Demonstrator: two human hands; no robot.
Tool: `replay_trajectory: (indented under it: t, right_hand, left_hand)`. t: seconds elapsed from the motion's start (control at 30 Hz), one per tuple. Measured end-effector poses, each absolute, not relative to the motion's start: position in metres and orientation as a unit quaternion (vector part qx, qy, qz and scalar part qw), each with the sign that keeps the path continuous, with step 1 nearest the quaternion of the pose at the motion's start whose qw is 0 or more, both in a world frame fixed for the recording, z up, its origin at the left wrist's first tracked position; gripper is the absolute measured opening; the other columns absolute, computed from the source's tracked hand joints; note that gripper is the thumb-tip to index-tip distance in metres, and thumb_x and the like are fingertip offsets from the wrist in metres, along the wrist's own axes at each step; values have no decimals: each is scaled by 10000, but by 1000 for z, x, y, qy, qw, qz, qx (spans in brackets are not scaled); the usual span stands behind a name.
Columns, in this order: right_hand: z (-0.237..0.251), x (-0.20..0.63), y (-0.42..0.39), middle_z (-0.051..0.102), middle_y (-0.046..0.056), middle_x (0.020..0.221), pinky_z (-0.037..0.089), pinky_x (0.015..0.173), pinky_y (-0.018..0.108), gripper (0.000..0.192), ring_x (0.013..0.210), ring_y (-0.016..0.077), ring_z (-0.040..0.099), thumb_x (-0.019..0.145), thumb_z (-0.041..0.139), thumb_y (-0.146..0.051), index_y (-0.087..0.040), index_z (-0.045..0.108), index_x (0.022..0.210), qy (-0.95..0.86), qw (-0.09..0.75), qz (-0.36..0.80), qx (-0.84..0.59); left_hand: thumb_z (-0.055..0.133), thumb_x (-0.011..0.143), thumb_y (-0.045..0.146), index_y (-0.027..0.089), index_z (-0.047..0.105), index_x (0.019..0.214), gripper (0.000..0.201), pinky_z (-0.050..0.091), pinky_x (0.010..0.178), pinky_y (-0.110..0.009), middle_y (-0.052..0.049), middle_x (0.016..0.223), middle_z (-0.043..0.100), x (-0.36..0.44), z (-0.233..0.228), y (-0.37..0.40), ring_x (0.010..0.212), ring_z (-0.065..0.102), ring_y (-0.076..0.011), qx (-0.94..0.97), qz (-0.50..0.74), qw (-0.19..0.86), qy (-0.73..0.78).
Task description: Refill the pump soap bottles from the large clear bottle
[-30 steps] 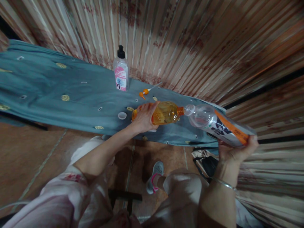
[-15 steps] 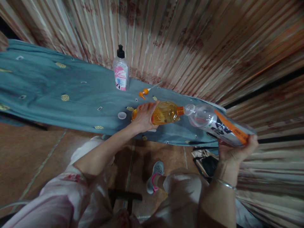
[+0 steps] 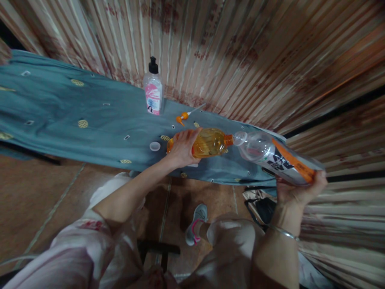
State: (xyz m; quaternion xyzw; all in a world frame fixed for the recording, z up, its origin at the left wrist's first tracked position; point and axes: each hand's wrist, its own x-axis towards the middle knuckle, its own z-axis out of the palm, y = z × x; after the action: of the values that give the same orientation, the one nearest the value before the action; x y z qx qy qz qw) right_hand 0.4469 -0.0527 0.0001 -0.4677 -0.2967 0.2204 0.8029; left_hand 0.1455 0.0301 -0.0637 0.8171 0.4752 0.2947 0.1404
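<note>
The large clear bottle is gripped near its base by the right hand, and its mouth is pointed back toward the left hand. By the left hand the smaller amber bottle is clasped around its body, with its orange neck directed toward the right hand and brought up to the clear mouth. For this to be done well, the larger bottle should be supported steadily from its base with its mouth inclined upward; the amber one is best tipped gradually and squeezed lightly, so that air can be let back in. The two openings should be held in line, since drips onto the cloth would be likely at any gap.

The clear bottle's base is partly covered by the right hand, and its true tilt cannot be judged from above. The amber bottle's middle is hidden under the left hand. Beyond that hand, the small print on the upright pump bottle cannot be read. Below it, a pale piece is mostly covered and cannot be identified. Whether the neck is touching the clear mouth, set inside it or just short of it cannot be told, nor can any stream be made out.
</note>
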Motion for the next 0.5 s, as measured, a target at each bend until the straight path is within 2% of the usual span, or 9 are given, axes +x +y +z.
replay_trajectory:
  t: [0.3,0.5]
  right_hand:
    - [1,446,-52,600,-14,797,497,554,248,456,763,149,586,562,618,-540,-195,617,860,-290,813,223,-454]
    - [1,444,-53,593,-22,797,474,488,238,440,692,134,584,582,581,-554,-203,630,844,-287,804,221,-472]
  left_hand:
    - [716,637,367,200,278,1409,904,343,1023,-472,-122,1291,510,146,-63,29,1187,474,-321,819,296,133,473]
    - [721,629,366,224,271,1408,911,334,1029,-481,-117,1310,503,146,-62,30,1197,467,-322,818,295,137,475]
